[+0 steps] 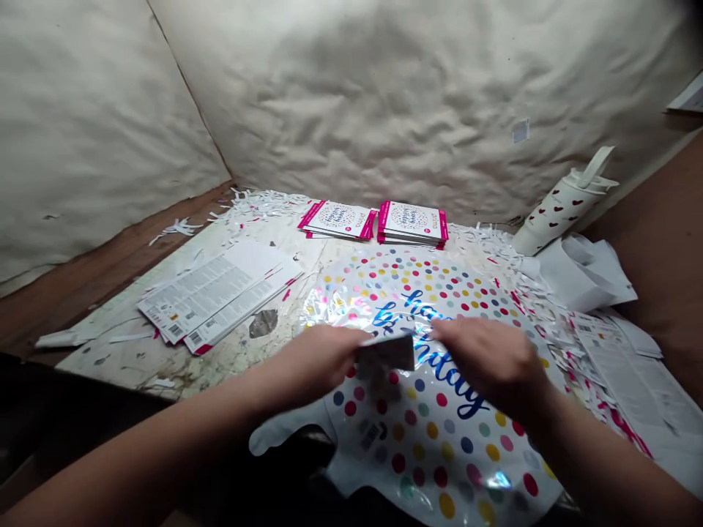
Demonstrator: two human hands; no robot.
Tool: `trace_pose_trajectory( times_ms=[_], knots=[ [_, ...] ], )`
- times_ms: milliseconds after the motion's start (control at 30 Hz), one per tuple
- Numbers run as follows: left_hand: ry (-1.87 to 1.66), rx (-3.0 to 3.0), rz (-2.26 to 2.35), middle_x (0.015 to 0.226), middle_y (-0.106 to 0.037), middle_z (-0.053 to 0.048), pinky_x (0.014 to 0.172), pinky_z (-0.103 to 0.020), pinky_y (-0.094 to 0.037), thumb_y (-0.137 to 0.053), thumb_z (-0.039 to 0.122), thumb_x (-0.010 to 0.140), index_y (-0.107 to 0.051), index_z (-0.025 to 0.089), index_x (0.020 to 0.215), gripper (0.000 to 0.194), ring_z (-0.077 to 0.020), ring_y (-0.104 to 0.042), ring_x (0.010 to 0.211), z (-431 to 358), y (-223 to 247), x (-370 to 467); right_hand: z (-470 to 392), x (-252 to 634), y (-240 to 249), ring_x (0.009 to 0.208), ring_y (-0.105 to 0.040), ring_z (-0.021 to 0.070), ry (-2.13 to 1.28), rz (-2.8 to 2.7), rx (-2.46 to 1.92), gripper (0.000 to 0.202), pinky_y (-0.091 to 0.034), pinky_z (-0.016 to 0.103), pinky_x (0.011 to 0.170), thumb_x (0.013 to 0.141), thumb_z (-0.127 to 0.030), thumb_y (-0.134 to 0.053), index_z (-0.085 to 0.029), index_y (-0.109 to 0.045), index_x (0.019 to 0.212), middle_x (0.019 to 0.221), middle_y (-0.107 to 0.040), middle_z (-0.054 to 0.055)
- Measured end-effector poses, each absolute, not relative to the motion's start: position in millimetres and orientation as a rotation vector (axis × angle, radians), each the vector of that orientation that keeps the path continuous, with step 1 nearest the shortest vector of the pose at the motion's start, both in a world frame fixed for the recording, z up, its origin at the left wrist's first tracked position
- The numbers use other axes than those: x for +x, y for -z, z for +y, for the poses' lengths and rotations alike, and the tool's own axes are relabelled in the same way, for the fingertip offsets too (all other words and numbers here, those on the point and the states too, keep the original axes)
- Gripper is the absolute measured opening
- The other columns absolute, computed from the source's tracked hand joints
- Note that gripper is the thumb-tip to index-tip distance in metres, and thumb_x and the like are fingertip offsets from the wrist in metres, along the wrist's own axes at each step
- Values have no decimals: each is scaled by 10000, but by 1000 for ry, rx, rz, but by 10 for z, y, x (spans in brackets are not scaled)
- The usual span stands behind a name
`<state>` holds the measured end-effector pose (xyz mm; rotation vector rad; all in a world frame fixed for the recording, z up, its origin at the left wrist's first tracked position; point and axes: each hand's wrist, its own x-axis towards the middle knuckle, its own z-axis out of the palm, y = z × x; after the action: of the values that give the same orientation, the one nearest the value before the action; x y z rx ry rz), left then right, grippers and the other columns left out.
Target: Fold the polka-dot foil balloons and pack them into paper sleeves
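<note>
A flat white foil balloon (439, 439) with coloured dots and blue lettering spreads over the table and hangs past its front edge. Above its middle, my left hand (329, 359) is closed on a small grey rectangular piece (389, 351), blurred, whose kind I cannot make out. My right hand (488, 359) is over the balloon's right half, fingers curled together; whatever they may hold is hidden. Both hands cover part of the lettering. A small barcode label (372, 433) shows near the balloon's lower left.
Two stacks of pink-edged balloon packets (340, 221) lie at the back. Printed sheets (214, 296) are piled at left. Paper shreds (263, 201) litter the edges. A heart-patterned tumbler (560, 208) leans at right beside crumpled white paper (585, 271). Paper-covered walls (373, 95) enclose the table.
</note>
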<state>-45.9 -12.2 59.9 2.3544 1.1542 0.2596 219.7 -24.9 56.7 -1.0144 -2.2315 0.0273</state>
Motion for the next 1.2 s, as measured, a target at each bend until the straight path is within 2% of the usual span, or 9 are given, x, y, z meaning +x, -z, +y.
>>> trace_pose_trajectory(
  times_ms=[133,233,400,500,700,833,933,1033,1200],
  knots=[
    [-728,1269,1001,822,-692,-73,686,-302,-524,-493,404,851,-646,133,885,312,-208,-650,768,-87,-664,-659,-159,2069,-387,1111,-551,271,-1115,-1474,-1202,642,-480,438,869,740,-394,-658,-237,-410,1311,1233,-564,142],
    [-833,925,906,804,-688,-79,677,-298,-522,-595,403,795,-642,125,897,300,-187,-645,718,-122,-552,-590,-158,1739,-259,1112,-552,291,-1733,-1186,-935,815,-487,448,851,676,-446,-702,-250,-311,1363,1287,-523,146],
    [-907,960,915,874,-668,-40,733,-293,-505,-677,321,750,-606,172,999,299,-164,-630,778,-108,-439,-544,-98,1415,-270,904,-652,224,-1686,-863,-968,476,-515,367,818,636,-293,-768,-196,-578,1061,975,-692,54],
    [-914,943,966,729,-634,2,604,-203,-465,-700,325,725,-616,157,916,268,-94,-580,620,-50,-388,-569,-43,1422,-283,807,-673,207,-1730,-769,-1041,366,-530,349,786,627,-306,-774,-172,-631,936,823,-713,27],
    [-900,1134,1186,540,-538,8,468,-197,-373,-585,512,762,-608,120,724,395,-84,-477,481,-29,-267,-537,-79,1438,-242,835,-681,243,-1972,-757,-1015,442,-544,383,780,619,-331,-778,-158,-630,997,878,-718,65],
    [-709,1762,1551,1115,-622,-113,829,-332,-452,-379,604,833,-593,161,1119,569,-225,-570,1012,243,-294,-1157,-76,1603,-207,808,-689,235,-1955,-667,-1134,380,-561,370,765,629,-247,-778,-144,-639,967,844,-724,67],
    [-502,1882,2144,1462,-169,-254,1009,-573,-202,-578,666,647,-291,37,1383,1010,-443,-117,1329,507,-257,-1964,-65,1875,-148,779,-695,227,-1874,-610,-1225,346,-582,359,721,659,-223,-761,-165,-636,977,839,-725,56],
    [176,1801,2353,1417,-196,-329,951,-548,-300,-510,685,685,-245,-52,1377,1045,-491,-259,1264,625,-159,-2533,-91,2097,-66,736,-699,212,-1808,-537,-1306,308,-597,327,668,662,-195,-757,-176,-645,948,801,-726,39],
    [293,1976,2192,1310,-467,-224,907,-396,-378,-265,583,879,-407,13,1310,728,-344,-501,1122,534,-257,-2577,-170,2177,27,708,-698,194,-1813,-458,-1317,325,-601,307,647,656,-169,-760,-176,-639,958,793,-726,29]
  ],
)
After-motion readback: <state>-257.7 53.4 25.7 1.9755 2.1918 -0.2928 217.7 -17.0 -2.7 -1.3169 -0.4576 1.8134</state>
